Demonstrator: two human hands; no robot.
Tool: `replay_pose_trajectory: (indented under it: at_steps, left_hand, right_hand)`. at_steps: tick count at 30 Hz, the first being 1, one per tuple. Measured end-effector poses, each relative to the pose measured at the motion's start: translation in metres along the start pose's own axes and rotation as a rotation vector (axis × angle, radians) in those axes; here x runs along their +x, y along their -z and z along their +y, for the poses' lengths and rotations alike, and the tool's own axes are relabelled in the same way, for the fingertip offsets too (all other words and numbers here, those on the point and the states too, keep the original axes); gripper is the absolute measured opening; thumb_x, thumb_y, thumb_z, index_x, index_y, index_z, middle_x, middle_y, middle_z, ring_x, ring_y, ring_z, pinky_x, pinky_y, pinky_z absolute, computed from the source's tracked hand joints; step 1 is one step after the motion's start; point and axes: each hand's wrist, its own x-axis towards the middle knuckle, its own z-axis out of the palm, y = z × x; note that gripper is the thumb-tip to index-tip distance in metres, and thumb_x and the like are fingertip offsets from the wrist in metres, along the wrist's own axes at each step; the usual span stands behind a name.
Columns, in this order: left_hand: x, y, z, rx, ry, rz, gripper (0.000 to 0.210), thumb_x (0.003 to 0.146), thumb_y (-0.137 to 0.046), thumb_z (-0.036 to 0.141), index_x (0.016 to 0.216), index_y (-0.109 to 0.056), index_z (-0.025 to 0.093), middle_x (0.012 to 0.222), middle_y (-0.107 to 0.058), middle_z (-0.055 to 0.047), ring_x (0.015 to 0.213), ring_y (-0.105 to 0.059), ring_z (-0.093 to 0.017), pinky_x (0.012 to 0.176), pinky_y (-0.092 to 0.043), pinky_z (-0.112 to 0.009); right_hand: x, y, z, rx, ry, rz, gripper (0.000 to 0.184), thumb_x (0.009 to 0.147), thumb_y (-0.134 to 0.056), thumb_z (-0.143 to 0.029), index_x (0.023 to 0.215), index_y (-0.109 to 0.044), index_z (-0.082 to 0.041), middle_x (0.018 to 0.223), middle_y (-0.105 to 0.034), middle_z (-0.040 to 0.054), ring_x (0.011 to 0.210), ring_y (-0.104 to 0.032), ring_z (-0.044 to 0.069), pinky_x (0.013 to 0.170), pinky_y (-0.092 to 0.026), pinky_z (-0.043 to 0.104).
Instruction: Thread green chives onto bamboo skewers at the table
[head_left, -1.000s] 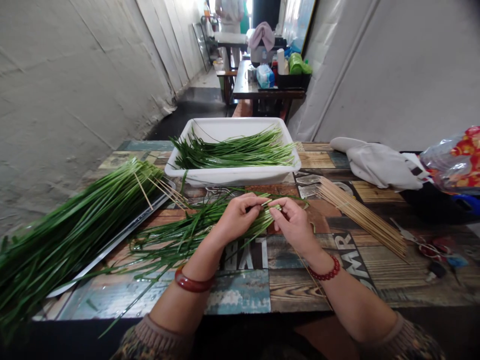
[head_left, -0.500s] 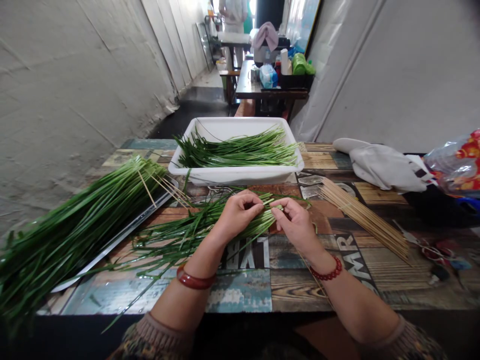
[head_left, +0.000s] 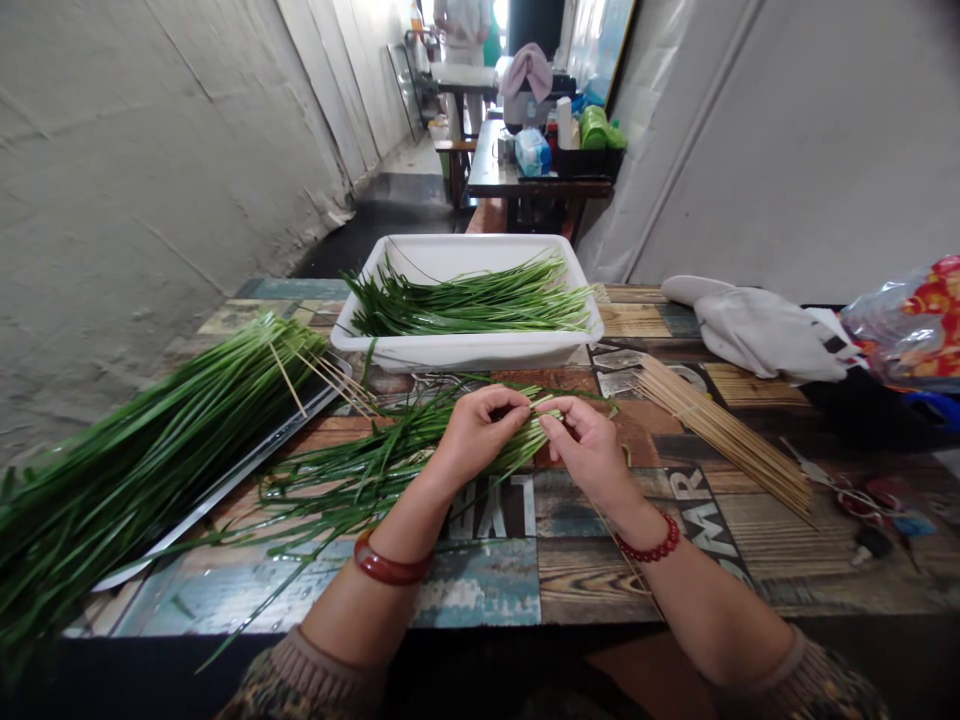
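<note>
My left hand (head_left: 484,425) is closed in a pinch on pale garlic chive stalks, above a loose pile of garlic chives (head_left: 345,475) on the table. Close to its fingertips, my right hand (head_left: 585,440) pinches the cut end of the same stalks. A thin bamboo skewer (head_left: 601,520) runs beneath my right wrist; whether that hand also holds it I cannot tell. Farther left, a thick heap of garlic chives (head_left: 165,440) lies on a metal tray (head_left: 225,500), with several skewers resting at its near end. More garlic chives (head_left: 465,295) fill a white plastic tub (head_left: 465,350) behind my hands.
On the right lie a bundle of bamboo skewers (head_left: 720,435), scissors (head_left: 847,490), a pale cap (head_left: 757,325) and a red-patterned plastic bag (head_left: 915,320). Beyond the wooden table (head_left: 600,590), another table (head_left: 495,180) holds tissues and a towel. A person (head_left: 463,40) stands in the background.
The view has shifted slightly, moving the scene a little left. My fingertips have come marginally closer together, still pinching the stalks; the piles and tub stay in place.
</note>
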Motion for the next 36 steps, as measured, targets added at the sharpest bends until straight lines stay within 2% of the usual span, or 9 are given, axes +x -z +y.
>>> replay_pose_trajectory:
  at_steps: [17,36]
  left_hand:
    - [-0.0015,0.002,-0.0018,-0.045,0.041,0.005,0.012,0.079,-0.062,0.019,0.076,-0.072,0.014,0.075,-0.071,-0.004,0.072,-0.063,-0.015,0.069,-0.048,-0.024]
    - [-0.0006,0.0027,-0.0004,0.044,-0.068,-0.017,0.013,0.082,-0.061,0.017,0.075,-0.072,0.016,0.074,-0.069,-0.003,0.07,-0.062,-0.014,0.069,-0.046,-0.024]
  right_hand:
    - [0.0,0.0,0.0032,0.001,0.001,0.007,0.021,0.09,-0.057,-0.036,0.097,-0.066,-0.018,0.053,-0.053,-0.0048,0.045,-0.05,0.01,0.045,-0.038,0.022]
    - [0.0005,0.0,0.0034,0.008,-0.014,0.003,0.021,0.089,-0.057,-0.036,0.095,-0.064,-0.018,0.052,-0.052,-0.0049,0.045,-0.05,0.01,0.045,-0.037,0.022]
